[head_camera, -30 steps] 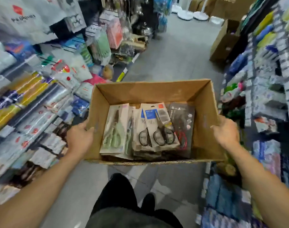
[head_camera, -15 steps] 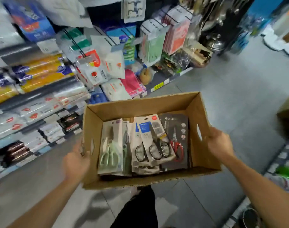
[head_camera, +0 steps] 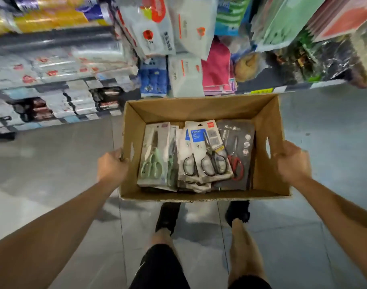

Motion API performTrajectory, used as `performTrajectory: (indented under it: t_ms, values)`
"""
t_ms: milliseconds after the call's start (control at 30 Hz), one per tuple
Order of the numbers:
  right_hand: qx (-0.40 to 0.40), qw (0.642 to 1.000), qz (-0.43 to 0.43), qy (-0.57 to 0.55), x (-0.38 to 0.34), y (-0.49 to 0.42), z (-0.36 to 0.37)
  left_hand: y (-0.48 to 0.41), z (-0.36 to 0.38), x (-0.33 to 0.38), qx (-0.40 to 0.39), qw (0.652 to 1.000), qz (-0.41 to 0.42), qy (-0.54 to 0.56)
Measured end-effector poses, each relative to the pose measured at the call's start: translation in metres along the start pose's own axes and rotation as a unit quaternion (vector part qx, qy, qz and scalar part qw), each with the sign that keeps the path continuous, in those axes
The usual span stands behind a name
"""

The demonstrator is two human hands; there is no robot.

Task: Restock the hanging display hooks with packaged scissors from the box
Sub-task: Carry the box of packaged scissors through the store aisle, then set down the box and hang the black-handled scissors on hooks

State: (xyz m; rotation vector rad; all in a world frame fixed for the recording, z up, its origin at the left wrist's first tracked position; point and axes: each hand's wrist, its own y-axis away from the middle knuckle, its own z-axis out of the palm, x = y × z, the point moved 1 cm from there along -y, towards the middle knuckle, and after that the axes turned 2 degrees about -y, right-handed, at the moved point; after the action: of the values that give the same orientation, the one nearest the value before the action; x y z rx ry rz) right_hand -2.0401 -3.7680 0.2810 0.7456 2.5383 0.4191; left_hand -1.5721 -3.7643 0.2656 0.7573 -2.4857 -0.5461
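Note:
An open cardboard box (head_camera: 199,109) is carried in front of me above the floor. My left hand (head_camera: 111,166) grips its left wall and my right hand (head_camera: 293,161) grips its right wall near a cut-out handle. Inside lie packaged scissors in overlapping stacks: green-handled ones (head_camera: 153,155) at the left, black-handled ones (head_camera: 207,151) in the middle, red-handled ones on a dark card (head_camera: 239,151) at the right. No hanging hooks for scissors are plainly in view.
Shelves of packaged goods (head_camera: 74,65) run along the far side, with hanging packs (head_camera: 157,24) above and pink cloths (head_camera: 216,67). A grey tiled floor (head_camera: 42,163) lies below. My legs and black shoes (head_camera: 168,217) stand under the box.
I have turned left from the aisle to face the shelves. The box stayed in both hands and now sits square in front of the shelf, closer to it.

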Motion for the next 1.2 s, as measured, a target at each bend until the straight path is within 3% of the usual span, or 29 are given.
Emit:
performTrajectory:
  t_ms: [267, 667, 833, 1000, 1133, 1200]
  values:
    - [-0.031, 0.995, -0.095, 0.027, 0.054, -0.138, 0.101, -0.041, 0.124, 0.005, 0.041, 0.992, -0.099, 0.070]
    - [-0.015, 0.998, -0.064, -0.010, 0.133, -0.213, 0.254, -0.126, 0.285, -0.054, 0.043, 0.992, -0.089, 0.075]
    - [-0.024, 0.997, -0.070, 0.015, 0.154, -0.212, 0.286, -0.129, 0.324, -0.080, 0.031, 0.994, -0.085, 0.056]
    - [-0.010, 0.996, -0.082, 0.045, 0.160, -0.208, 0.293, -0.126, 0.335, -0.088, 0.071, 0.996, -0.057, 0.019]
    - [-0.063, 0.995, -0.016, 0.079, 0.139, -0.212, 0.283, -0.128, 0.324, -0.068, 0.001, 0.993, -0.117, -0.020]
    - [-0.017, 0.996, -0.048, 0.072, 0.119, -0.206, 0.273, -0.126, 0.318, -0.046, -0.017, 0.990, -0.120, -0.075]
